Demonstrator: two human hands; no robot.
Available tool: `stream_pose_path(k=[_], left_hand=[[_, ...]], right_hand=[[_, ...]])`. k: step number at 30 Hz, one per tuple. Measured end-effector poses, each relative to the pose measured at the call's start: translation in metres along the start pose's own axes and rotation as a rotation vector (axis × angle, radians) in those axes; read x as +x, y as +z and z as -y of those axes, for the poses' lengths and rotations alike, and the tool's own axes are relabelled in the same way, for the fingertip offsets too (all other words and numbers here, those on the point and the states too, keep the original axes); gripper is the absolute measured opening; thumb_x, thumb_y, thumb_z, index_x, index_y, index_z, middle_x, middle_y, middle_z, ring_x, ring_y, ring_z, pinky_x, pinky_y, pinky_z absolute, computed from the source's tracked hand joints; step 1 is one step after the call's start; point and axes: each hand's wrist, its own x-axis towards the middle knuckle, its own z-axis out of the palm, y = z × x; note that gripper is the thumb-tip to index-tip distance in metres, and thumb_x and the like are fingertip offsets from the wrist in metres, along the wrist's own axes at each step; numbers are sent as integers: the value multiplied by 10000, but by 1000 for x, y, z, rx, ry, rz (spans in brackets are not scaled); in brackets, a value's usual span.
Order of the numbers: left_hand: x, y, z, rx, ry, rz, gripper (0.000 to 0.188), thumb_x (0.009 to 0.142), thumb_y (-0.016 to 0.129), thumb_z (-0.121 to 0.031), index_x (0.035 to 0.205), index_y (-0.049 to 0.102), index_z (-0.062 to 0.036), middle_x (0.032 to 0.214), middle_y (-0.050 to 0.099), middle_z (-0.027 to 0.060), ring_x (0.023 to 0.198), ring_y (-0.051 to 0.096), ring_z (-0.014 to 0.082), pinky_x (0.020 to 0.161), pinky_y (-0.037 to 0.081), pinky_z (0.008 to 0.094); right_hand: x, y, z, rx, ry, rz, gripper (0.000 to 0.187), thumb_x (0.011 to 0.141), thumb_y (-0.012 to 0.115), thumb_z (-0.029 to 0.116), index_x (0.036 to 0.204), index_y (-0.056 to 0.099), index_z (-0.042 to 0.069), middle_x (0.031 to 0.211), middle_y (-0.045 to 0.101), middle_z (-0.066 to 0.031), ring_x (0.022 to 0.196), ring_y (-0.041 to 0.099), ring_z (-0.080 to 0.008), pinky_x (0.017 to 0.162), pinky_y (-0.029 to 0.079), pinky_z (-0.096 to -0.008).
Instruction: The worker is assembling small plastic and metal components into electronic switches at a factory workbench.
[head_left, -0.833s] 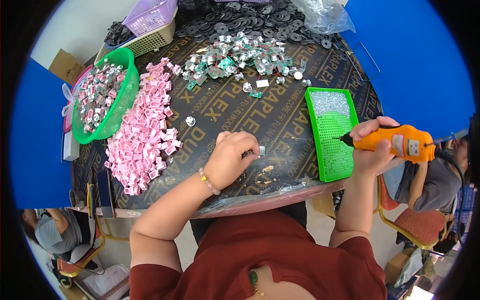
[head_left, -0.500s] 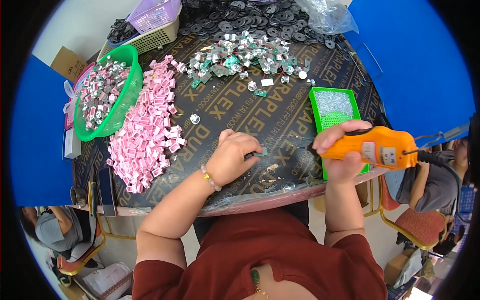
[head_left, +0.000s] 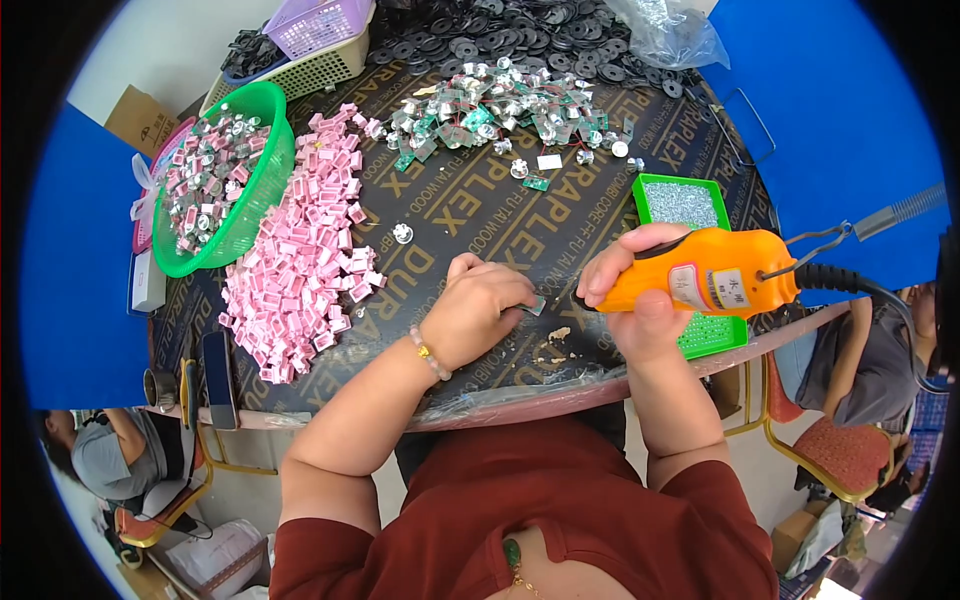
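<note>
My right hand [head_left: 640,300] grips an orange electric screwdriver [head_left: 705,278], held nearly level above the table with its tip end toward the left. A black cord and a hanging spring trail from its rear. On the table, my left hand [head_left: 478,312] pinches a small part with a clear, flat edge [head_left: 537,306] sticking out past the fingertips; the rest is covered by the hand. Under the screwdriver stands a green tray [head_left: 715,338] filled with small silvery screws [head_left: 680,203] at its far end. A lone clear-and-white piece [head_left: 402,233] lies beyond my left hand.
Pink plastic housings [head_left: 300,250] are heaped at the left beside a green basket [head_left: 280,150] of assembled pieces. Small circuit boards with wires [head_left: 490,115] are piled farther back, before black discs [head_left: 500,35]. A phone [head_left: 219,380] lies at the left table edge.
My right hand has brought the screwdriver left and slightly nearer to my left hand, uncovering more of the tray. My left hand stays low on the table, shifted a little, still pinching the small part.
</note>
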Motion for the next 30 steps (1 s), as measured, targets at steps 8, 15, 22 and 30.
stream_pose_path(k=[8,15,22,30], left_hand=[[1,9,-5,5,-53,-54,204,704,736,-94,893,662,-113,893,657,11,887,598,182,862,335,352],[1,10,-3,53,67,-98,217,689,738,-88,892,667,-120,882,648,2,889,588,185,854,333,361],[2,6,-8,87,-46,-39,205,681,744,-110,875,681,-135,877,647,-24,930,560,168,863,310,386],[1,10,-13,143,-81,-97,226,654,763,-133,868,687,-139,842,637,-21,925,544,180,860,301,403]], right_hand=[[-1,-1,-15,68,-57,32,499,835,701,298,1127,440,-10,744,595,-119,621,557,-137,570,471,-233],[0,-3,-15,65,-72,-7,494,835,701,305,1122,448,-8,733,596,-120,606,553,-139,565,472,-236],[-2,-1,-16,72,-47,-4,505,829,707,313,1120,452,-12,733,597,-123,612,560,-142,565,478,-236],[-3,2,-22,61,-30,9,497,830,702,322,1103,461,-17,726,594,-117,602,557,-140,554,475,-232]])
